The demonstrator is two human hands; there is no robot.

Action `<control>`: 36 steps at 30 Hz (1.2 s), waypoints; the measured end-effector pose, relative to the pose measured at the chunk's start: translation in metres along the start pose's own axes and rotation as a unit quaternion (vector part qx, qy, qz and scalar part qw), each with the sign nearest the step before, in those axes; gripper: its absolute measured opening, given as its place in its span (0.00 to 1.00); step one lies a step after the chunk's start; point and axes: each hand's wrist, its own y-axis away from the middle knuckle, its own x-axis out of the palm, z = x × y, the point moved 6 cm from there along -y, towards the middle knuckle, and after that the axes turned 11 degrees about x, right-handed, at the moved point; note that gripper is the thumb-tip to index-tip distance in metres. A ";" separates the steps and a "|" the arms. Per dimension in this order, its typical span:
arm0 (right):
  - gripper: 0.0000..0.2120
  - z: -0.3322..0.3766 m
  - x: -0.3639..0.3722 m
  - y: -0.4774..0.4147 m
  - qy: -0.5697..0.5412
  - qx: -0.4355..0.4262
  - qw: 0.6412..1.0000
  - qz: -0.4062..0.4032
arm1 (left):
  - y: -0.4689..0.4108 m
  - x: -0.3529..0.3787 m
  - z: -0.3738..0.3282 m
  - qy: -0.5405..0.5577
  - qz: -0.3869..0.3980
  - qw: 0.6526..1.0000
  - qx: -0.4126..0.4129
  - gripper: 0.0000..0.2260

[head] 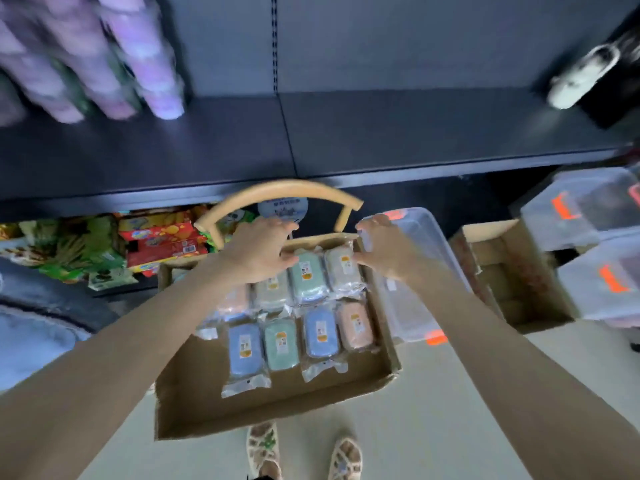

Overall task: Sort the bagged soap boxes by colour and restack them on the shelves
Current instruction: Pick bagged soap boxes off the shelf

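Shop, stockroom-side aisle by the look of it. Dark metal shelf (pixel 381 133) of the retail gondola type, with a slotted upright strip (pixel 274 43) in the back panel. Upper left: a row of purple containers (pixel 138 53) (blurred, kind unclear). On the lower shelf, red and orange snack packets (pixel 162 244) beside green packets (pixel 79 251), stacked several deep. Below the shelf, a cardboard tray (pixel 194 403) holds bagged soap boxes (pixel 280 344), each with a small printed sticker. To the right, stacked clear plastic bins (pixel 595 209) with orange latches, and an open carton (pixel 519 271) on the pale floor (pixel 433 410).
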 end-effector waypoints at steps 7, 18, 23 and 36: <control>0.26 -0.076 -0.173 0.077 -0.019 -0.010 0.987 -0.160 | -0.036 -0.140 -0.146 -0.119 -0.130 0.982 0.067 0.25; 0.28 -0.240 -0.350 0.168 -0.001 -0.023 0.963 -0.269 | -0.105 -0.220 -0.374 -0.162 -0.217 0.955 0.126 0.25; 0.28 -0.288 -0.424 0.167 -0.016 -0.025 0.953 -0.303 | -0.159 -0.261 -0.426 -0.176 -0.236 0.946 0.131 0.26; 0.28 -0.380 -0.566 0.029 -0.016 -0.047 0.940 -0.339 | -0.363 -0.320 -0.459 -0.177 -0.271 0.939 0.119 0.27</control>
